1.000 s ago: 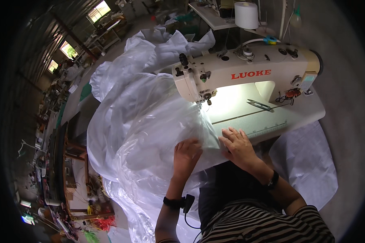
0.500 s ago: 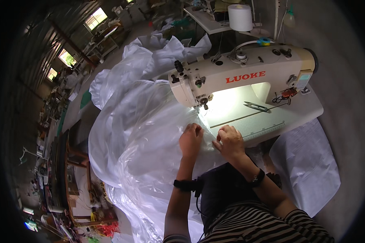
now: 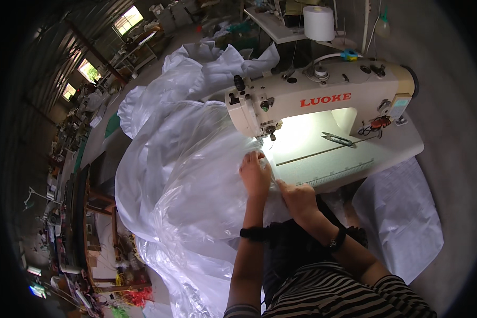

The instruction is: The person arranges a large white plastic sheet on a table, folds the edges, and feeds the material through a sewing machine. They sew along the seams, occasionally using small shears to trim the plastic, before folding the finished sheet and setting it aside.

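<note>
The left hand [image 3: 255,174] lies palm down on a large sheet of clear plastic film [image 3: 196,191], its forearm running almost straight up from the lower edge with a dark band at the wrist. Its fingers [image 3: 252,157] are stretched forward and flat, not curled around anything, pressing the film against the bench [image 3: 355,159] just in front of the needle of the cream sewing machine [image 3: 318,98]. The right hand [image 3: 298,197] sits just beside it, nearer the body and touching the film too; its forearm comes in slanting from the lower right, a dark watch on the wrist. Its fingers are bent down onto the film's edge, but whether they pinch it or only press cannot be told. The film billows in a big heap to the left of the machine and spills off the bench towards the floor. A pair of thread snips [image 3: 338,139] lies on the bench under the machine's arm, well apart from both hands. A white thread cone [image 3: 319,23] stands behind the machine.
</note>
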`<action>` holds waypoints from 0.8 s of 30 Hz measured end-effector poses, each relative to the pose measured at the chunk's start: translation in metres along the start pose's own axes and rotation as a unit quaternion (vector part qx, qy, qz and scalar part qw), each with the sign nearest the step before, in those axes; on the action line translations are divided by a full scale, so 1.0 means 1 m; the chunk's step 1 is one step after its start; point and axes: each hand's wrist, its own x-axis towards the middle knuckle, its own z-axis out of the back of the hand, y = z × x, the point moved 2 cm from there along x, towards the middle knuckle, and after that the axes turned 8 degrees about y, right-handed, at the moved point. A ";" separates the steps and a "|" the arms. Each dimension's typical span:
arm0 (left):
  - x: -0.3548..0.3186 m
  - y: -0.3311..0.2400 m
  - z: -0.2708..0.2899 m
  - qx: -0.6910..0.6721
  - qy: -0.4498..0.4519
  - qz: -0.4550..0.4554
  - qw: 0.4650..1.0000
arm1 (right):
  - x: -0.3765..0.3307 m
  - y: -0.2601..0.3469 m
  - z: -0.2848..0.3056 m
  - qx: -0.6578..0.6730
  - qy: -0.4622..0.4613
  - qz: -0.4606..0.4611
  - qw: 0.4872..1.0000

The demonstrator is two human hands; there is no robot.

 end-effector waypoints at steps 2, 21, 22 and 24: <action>-0.005 -0.006 0.018 -0.140 0.009 -0.008 0.990 | -0.004 -0.014 0.000 0.008 -0.018 0.005 1.000; -0.045 0.049 0.052 0.095 0.129 -0.100 0.982 | 0.064 -0.015 -0.022 -0.005 -0.014 0.023 1.000; -0.038 0.066 0.044 0.094 0.129 -0.099 0.982 | 0.074 -0.014 -0.023 -0.015 -0.014 0.024 1.000; -0.021 0.090 0.046 0.043 0.109 -0.153 0.981 | 0.085 -0.008 -0.017 0.029 0.015 0.020 0.999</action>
